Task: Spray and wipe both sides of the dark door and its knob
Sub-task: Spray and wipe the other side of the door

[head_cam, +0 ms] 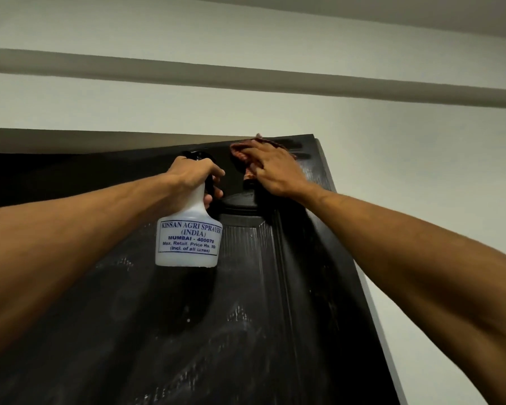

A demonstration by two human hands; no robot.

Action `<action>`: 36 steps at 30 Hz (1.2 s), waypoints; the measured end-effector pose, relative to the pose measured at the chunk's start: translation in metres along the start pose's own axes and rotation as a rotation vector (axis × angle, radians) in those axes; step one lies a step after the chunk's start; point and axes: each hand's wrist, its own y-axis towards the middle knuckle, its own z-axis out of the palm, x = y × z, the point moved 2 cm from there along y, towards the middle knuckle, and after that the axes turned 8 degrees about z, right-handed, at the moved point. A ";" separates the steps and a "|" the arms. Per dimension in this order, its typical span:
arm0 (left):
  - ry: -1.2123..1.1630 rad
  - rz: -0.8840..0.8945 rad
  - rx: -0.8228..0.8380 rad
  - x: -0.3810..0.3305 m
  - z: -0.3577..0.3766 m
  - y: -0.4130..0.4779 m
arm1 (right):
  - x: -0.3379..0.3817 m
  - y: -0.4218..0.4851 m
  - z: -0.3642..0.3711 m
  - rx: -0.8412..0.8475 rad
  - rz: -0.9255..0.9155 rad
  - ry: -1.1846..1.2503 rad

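Dark, glossy panelled wooden door (275, 331), top corner
Left hand (192, 172) curls round the neck of a white translucent plastic spray bottle (187, 244) before the door's upper panel; right hand (272, 171), fingers nearly straight, presses a reddish, seemingly patterned cloth (240, 153) against the door's top edge.

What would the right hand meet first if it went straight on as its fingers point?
Probably the dark door's top edge, just beyond the cloth under the right hand; depth is unclear.

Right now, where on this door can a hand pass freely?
Free: the middle of the door below the bottle, and the strip along its right edge below the right hand. Crowded: the top, where the left hand gripping the bottle is close beside the cloth.
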 end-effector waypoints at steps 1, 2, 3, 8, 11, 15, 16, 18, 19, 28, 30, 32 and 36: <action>-0.004 0.001 -0.012 -0.006 0.012 0.000 | -0.017 0.002 -0.009 -0.061 0.046 0.036; -0.007 -0.002 -0.013 -0.011 0.020 0.001 | -0.033 0.002 -0.018 -0.138 0.119 0.062; -0.015 0.000 -0.009 -0.014 0.024 0.000 | -0.046 0.002 -0.025 -0.196 0.208 0.064; 0.068 -0.035 -0.053 -0.011 0.018 -0.002 | -0.036 0.011 -0.012 -0.135 0.310 -0.011; 0.124 -0.047 -0.082 -0.008 0.004 -0.002 | -0.003 0.018 0.000 -0.025 0.115 0.040; 0.136 -0.037 -0.113 -0.008 -0.012 0.005 | -0.016 0.019 -0.009 -0.110 0.164 0.030; 0.137 -0.038 -0.119 -0.007 -0.020 0.005 | -0.024 0.019 -0.010 -0.166 0.234 0.026; 0.142 -0.044 -0.127 -0.003 -0.035 0.005 | -0.031 0.020 -0.011 -0.210 0.375 0.026; 0.151 -0.047 -0.127 0.000 -0.041 0.005 | -0.028 0.022 -0.012 -0.208 0.420 0.012; 0.151 -0.048 -0.151 0.049 -0.137 0.009 | 0.125 0.063 0.057 -0.003 0.131 0.022; 0.151 -0.048 -0.145 0.058 -0.159 0.010 | 0.138 0.065 0.063 -0.039 0.189 0.012; 0.146 -0.041 -0.155 0.072 -0.199 0.016 | 0.160 0.073 0.073 -0.091 0.244 -0.005; 0.201 -0.035 -0.170 0.093 -0.255 0.021 | 0.207 0.087 0.088 -0.040 0.219 -0.034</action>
